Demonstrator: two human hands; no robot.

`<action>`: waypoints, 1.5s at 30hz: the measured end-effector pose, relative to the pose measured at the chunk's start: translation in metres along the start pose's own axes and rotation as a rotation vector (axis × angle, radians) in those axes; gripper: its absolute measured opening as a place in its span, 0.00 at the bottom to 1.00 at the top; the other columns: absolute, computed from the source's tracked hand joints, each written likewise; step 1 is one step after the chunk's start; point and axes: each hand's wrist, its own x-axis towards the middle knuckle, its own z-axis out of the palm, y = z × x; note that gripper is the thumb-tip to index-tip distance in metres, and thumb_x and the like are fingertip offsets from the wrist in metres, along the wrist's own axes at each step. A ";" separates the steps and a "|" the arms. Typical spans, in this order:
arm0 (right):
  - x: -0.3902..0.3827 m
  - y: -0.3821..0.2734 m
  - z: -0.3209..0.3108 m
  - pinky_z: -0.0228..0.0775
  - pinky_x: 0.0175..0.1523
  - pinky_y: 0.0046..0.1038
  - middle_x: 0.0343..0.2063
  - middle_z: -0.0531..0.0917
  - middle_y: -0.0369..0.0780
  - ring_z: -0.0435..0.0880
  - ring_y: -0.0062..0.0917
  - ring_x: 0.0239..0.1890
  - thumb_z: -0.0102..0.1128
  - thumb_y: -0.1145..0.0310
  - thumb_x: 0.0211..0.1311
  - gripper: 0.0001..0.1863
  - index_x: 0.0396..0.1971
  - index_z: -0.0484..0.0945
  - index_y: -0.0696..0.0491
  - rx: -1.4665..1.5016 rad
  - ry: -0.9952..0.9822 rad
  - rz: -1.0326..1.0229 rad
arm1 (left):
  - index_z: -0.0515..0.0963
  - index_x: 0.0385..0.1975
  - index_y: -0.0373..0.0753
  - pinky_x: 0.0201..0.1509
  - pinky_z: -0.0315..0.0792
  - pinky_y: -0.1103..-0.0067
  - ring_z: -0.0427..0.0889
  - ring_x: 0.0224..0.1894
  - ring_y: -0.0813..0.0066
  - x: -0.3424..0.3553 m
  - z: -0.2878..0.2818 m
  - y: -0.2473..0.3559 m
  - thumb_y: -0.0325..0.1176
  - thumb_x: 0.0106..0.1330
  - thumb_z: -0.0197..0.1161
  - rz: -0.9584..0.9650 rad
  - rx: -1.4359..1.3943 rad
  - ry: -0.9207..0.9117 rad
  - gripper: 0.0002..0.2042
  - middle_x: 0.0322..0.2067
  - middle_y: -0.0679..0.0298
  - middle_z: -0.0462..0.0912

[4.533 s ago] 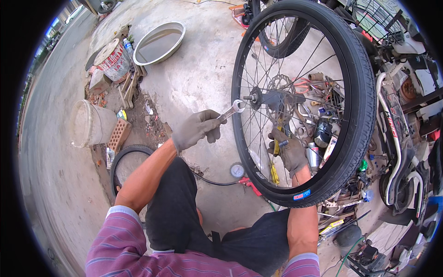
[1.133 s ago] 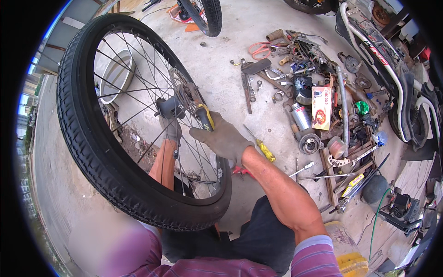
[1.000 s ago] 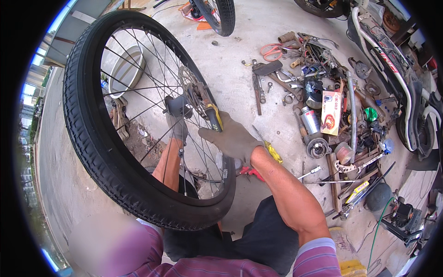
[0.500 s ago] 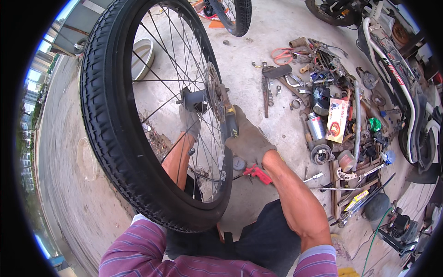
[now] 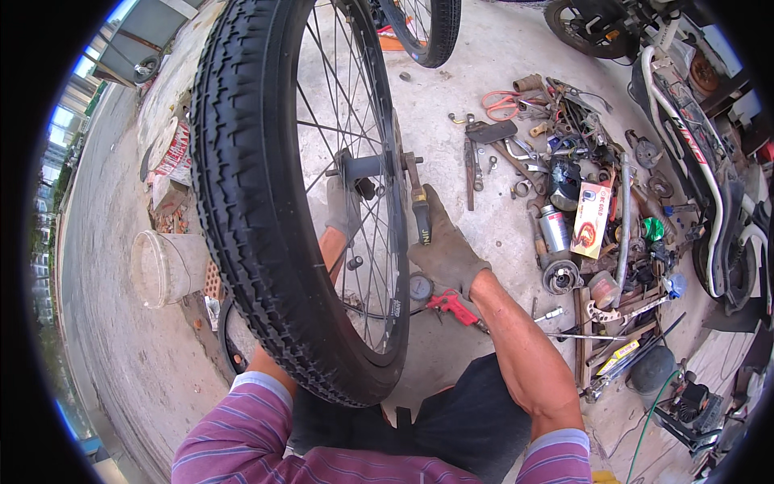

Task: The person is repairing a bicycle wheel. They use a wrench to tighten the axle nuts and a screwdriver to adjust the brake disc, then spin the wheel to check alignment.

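A bicycle wheel point(image 5: 242, 202) stands nearly edge-on between my arms, its knobby black tyre toward me. My gloved left hand point(image 5: 343, 210) is behind the spokes, just below the hub point(image 5: 364, 168); what its fingers grip is hidden. On the right side, my gloved right hand point(image 5: 447, 246) is closed on a yellow-and-black-handled tool point(image 5: 419, 214), whose metal head meets the axle end point(image 5: 411, 161) beside the brake disc. Below that hand lie a red inflator gun point(image 5: 455, 306) and a round pressure gauge point(image 5: 421, 287) on the concrete.
A heap of tools and parts point(image 5: 548, 137) covers the ground at right, beside a white bike frame point(image 5: 677, 113) and a small motor point(image 5: 689, 395). A whitish bucket point(image 5: 165, 270) and a paint tub point(image 5: 169, 153) stand at left. Another wheel point(image 5: 435, 48) is at the back.
The wheel has swung rightward and turned more edge-on, both hands moving with it. The bucket at left has come into view. Earlier, my left hand visibly held a spanner by the axle.
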 end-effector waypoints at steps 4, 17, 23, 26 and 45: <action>0.005 0.010 0.001 0.65 0.73 0.40 0.68 0.63 0.67 0.72 0.58 0.68 0.60 0.74 0.54 0.57 0.80 0.34 0.54 0.017 0.036 -0.065 | 0.75 0.45 0.43 0.23 0.73 0.76 0.76 0.22 0.78 0.000 0.010 -0.005 0.55 0.81 0.50 -0.026 0.008 -0.035 0.20 0.28 0.67 0.78; 0.008 0.005 -0.004 0.66 0.73 0.44 0.63 0.68 0.65 0.72 0.60 0.66 0.61 0.74 0.53 0.52 0.79 0.45 0.55 -0.117 0.089 -0.025 | 0.75 0.44 0.43 0.22 0.73 0.76 0.76 0.22 0.77 0.001 -0.023 0.012 0.56 0.81 0.50 -0.047 -0.012 -0.022 0.20 0.28 0.67 0.78; 0.009 0.006 0.003 0.67 0.72 0.45 0.62 0.70 0.66 0.73 0.60 0.65 0.61 0.72 0.54 0.51 0.78 0.47 0.59 -0.176 0.130 -0.052 | 0.75 0.44 0.43 0.22 0.73 0.75 0.76 0.22 0.77 0.002 -0.001 0.002 0.56 0.81 0.50 -0.075 0.011 -0.065 0.20 0.28 0.67 0.78; 0.009 0.008 0.006 0.68 0.71 0.45 0.61 0.71 0.66 0.74 0.59 0.64 0.61 0.72 0.54 0.50 0.77 0.47 0.61 -0.169 0.159 -0.077 | 0.75 0.44 0.43 0.22 0.73 0.75 0.76 0.21 0.77 0.001 0.001 0.003 0.56 0.81 0.50 -0.090 0.015 -0.075 0.20 0.28 0.67 0.77; 0.015 0.002 0.014 0.68 0.70 0.42 0.65 0.68 0.65 0.74 0.59 0.65 0.61 0.73 0.54 0.53 0.79 0.41 0.57 -0.004 0.117 -0.058 | 0.75 0.44 0.43 0.22 0.73 0.75 0.76 0.21 0.77 -0.002 -0.019 0.018 0.56 0.81 0.50 -0.135 -0.009 -0.096 0.21 0.27 0.67 0.77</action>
